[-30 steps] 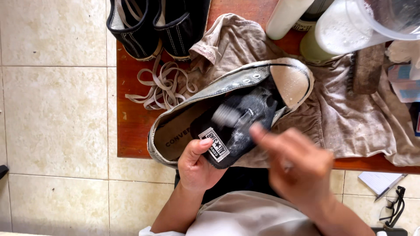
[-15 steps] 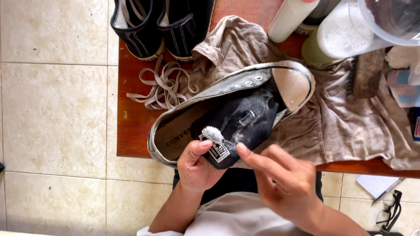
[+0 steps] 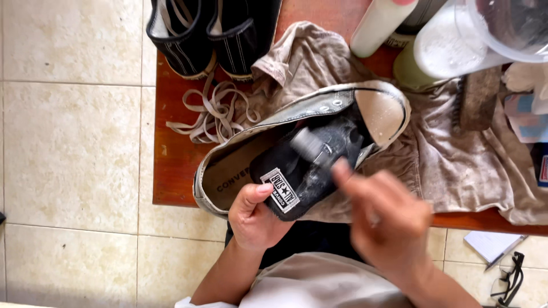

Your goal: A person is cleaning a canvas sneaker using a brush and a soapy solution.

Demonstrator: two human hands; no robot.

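A black canvas sneaker [image 3: 342, 108] with no laces lies on its side on a brown cloth, toe cap to the right. My left hand [image 3: 254, 217] pinches the black tongue [image 3: 302, 182] with its white label and holds it out flat. My right hand [image 3: 388, 222], blurred with motion, grips a small brush [image 3: 311, 145] whose pale head rests on the soapy tongue. The brush handle is mostly hidden in my fingers.
The dirty cloth [image 3: 456, 165] covers a red-brown table [image 3: 171, 165] over a tiled floor. Loose beige laces [image 3: 214, 108] lie left of the sneaker. Two black shoes [image 3: 214, 34] stand at the back. A white bottle [image 3: 379, 25], a clear jug [image 3: 456, 40] and a scrub brush [image 3: 476, 97] sit at the right.
My right hand has pushed the brush from the label end of the tongue up toward the toe. My left hand has kept its hold on the tongue.
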